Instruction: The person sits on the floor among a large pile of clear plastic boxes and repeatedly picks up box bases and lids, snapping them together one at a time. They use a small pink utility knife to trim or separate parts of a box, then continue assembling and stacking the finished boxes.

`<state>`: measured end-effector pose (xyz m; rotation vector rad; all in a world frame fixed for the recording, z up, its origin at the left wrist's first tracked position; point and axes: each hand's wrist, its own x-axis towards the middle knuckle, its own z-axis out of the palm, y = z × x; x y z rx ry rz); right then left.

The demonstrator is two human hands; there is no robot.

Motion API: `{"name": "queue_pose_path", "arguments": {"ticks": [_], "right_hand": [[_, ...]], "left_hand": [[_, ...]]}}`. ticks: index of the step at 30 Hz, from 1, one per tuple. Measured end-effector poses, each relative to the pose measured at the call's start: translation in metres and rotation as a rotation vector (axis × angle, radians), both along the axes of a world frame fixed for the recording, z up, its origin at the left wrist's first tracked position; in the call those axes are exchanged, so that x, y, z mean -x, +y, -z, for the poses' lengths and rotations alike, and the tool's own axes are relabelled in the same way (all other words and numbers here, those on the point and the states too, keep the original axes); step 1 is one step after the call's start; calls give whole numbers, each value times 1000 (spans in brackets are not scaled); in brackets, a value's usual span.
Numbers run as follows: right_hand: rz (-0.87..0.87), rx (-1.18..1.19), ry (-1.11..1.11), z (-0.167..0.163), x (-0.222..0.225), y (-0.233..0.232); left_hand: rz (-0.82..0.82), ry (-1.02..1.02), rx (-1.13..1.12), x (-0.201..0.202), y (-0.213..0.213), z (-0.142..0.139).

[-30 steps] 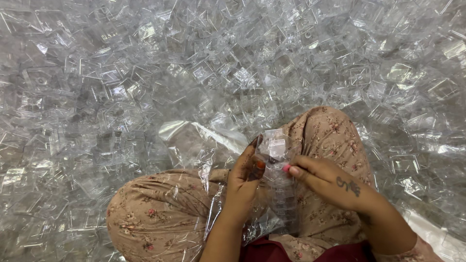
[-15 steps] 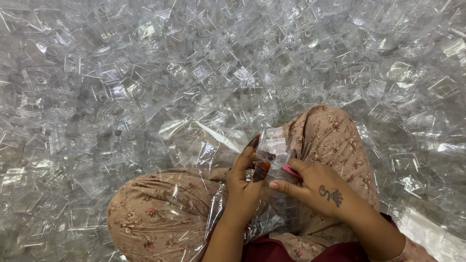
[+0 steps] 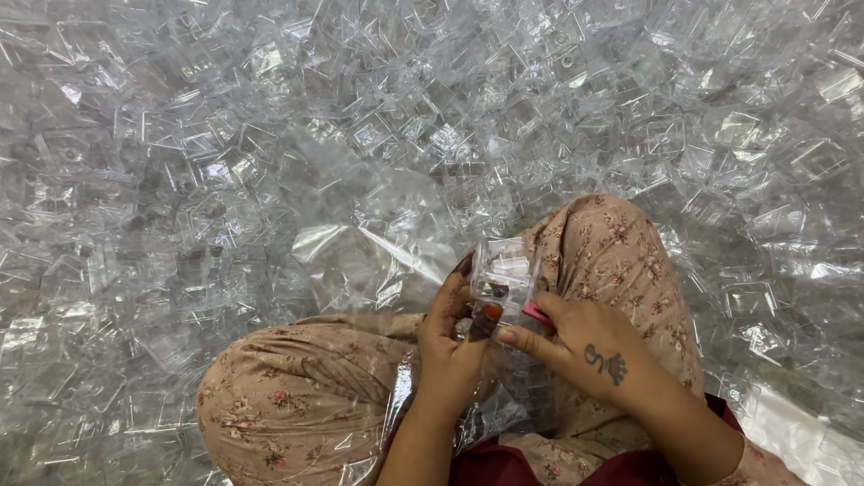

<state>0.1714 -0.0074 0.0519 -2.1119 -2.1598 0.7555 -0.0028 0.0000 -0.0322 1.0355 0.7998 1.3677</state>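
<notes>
Both hands, left hand and right hand, pinch a small clear plastic box over the lap, steadying it amid a far-reaching heap of clear plastic boxes.

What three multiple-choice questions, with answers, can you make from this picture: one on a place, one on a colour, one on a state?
1. Where is the small clear box?
A. between both hands, above the lap
B. flat on the pile
C. under the left knee

2. What colour are the trousers?
A. plain blue
B. beige with small flowers
C. black

3. How does the left hand stand?
A. flat and empty
B. closed on the box
C. out of view

Answers:
1 A: the left hand and right hand meet at the box over the knees.
2 B: both knees show pale flowered cloth.
3 B: its thumb and fingers lie against the box.
</notes>
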Motion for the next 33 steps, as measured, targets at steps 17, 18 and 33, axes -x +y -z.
{"name": "queue_pose_path", "arguments": {"ticks": [17,18,33], "right_hand": [[-42,-92,60,10,1,-2],[-39,-81,53,11,1,-1],[28,-3,130,12,7,-2]], "left_hand": [[-86,225,-27,1,-2,-17],[-95,236,-28,1,-2,-15],[-209,270,-86,-7,3,32]]}}
